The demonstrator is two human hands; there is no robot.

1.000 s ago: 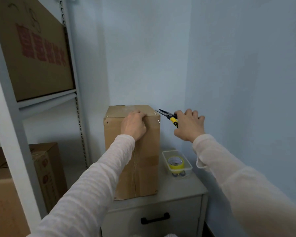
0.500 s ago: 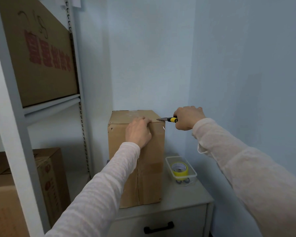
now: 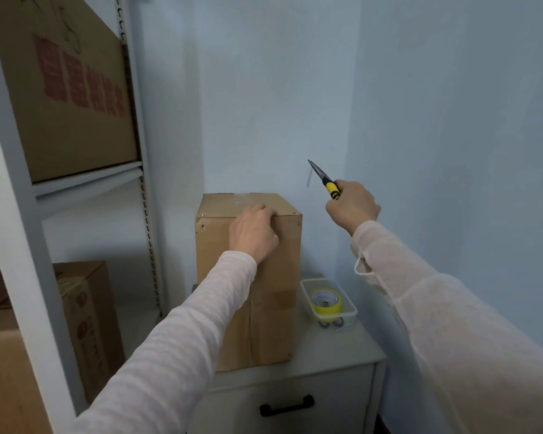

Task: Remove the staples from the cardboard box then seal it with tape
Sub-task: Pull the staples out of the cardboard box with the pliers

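The location is a corner formed by 2 pale blue walls, with 1 grey cabinet [image 3: 336, 349] set into it; the cabinet top is the work surface. 2 hands are in view. The left hand [image 3: 253, 233] rests on the cardboard box [image 3: 273, 308] at its top front edge, with the fingers bent over that edge and holding it. The right hand [image 3: 353, 208] is raised to the right of the box, clear of it, with the fingers wrapped around the yellow-and-black grip of 1 pair of pliers [image 3: 325, 180]. The plier tips point up and to the left and are closed together. 1 thin pale sliver [image 3: 308, 180] hangs at the tips; it cannot be identified. The box stands upright on the left part of the cabinet top, and the left sleeve [image 3: 201, 324] covers part of its front face. Just beside the box, on the right, sits 1 clear plastic container [image 3: 351, 311] holding 1 roll of yellow tape [image 3: 326, 303]. The cabinet front carries 1 black drawer handle [image 3: 286, 405]. To the left stands 1 metal shelving unit [image 3: 85, 186] with 3 further cartons: 1 with red print [image 3: 66, 89] on the upper shelf and 2 below [image 3: 85, 324] [image 3: 0, 355].
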